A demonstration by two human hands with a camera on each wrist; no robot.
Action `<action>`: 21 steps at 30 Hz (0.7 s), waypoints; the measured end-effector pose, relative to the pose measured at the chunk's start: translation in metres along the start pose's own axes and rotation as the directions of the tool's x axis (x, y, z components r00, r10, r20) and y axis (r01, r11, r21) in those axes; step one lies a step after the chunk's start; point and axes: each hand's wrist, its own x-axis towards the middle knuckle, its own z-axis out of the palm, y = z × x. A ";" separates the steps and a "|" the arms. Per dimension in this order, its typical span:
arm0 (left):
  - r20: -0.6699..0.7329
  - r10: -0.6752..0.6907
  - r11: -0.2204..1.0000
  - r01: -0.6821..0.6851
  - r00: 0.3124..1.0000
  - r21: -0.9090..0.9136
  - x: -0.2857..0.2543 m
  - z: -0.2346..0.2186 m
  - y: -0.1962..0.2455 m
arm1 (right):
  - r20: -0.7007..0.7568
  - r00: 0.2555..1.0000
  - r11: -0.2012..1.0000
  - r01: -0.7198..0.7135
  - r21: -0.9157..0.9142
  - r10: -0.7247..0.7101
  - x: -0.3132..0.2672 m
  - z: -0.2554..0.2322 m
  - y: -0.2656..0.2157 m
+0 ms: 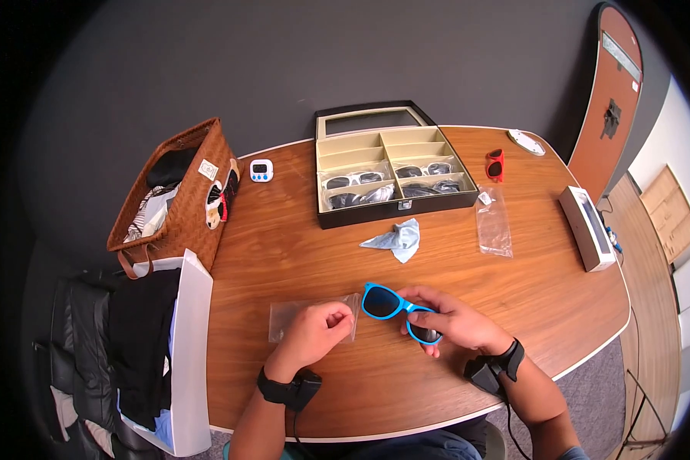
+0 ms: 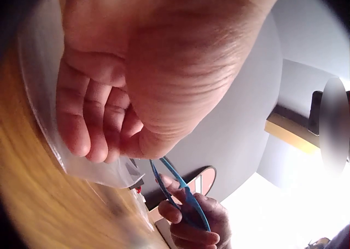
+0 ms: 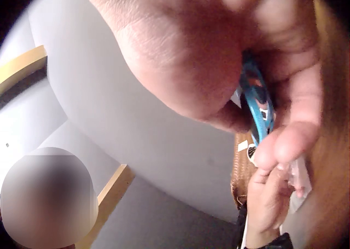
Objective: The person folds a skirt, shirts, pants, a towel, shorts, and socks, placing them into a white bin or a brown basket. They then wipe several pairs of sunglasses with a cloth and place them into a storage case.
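Note:
Blue-framed sunglasses [image 1: 383,302] with dark lenses are held in my right hand [image 1: 460,322], its thumb and fingers round one lens side. The left wrist view shows the blue frame [image 2: 186,191] in the fingers of the right hand [image 2: 202,227]. My left hand [image 1: 314,333] is over a clear plastic bag [image 1: 284,314], left of the sunglasses. The left hand [image 2: 142,74] has its fingers curled, thumb tip against them, with nothing visible between. In the right wrist view the right hand [image 3: 213,57] curls round the blue frame [image 3: 256,109].
An open glasses case [image 1: 437,202] holds several bagged sunglasses. A light blue cloth [image 1: 406,239], red sunglasses [image 1: 495,165], another clear bag [image 1: 494,228] and a white box [image 1: 586,230] lie around it. A timer [image 1: 261,171], wicker basket [image 1: 169,222] and clothes box [image 1: 192,368] stand left.

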 end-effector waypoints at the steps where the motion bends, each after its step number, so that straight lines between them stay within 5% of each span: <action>1: 0.002 -0.007 1.000 0.007 1.000 -0.006 0.001 0.000 0.000 | -0.006 1.000 1.000 0.002 0.017 -0.002 0.000 0.001 -0.001; 7: -0.002 -0.075 0.992 0.074 0.997 -0.101 0.001 0.001 0.005 | 0.033 0.998 0.998 0.054 0.040 -0.056 0.011 0.014 0.015; 14: -0.095 -0.066 0.993 0.057 0.993 -0.102 0.002 0.006 0.006 | 0.013 0.999 0.976 0.042 -0.215 -0.040 0.011 0.021 0.017; 18: -0.140 0.138 0.990 -0.135 0.981 0.031 0.002 0.008 0.005 | 0.001 0.998 0.927 0.055 -0.372 -0.059 0.010 0.022 0.015; 21: -0.073 0.277 0.954 -0.265 0.958 0.139 -0.001 0.010 0.014 | -0.099 0.994 0.957 0.020 -0.291 -0.051 0.008 0.026 0.010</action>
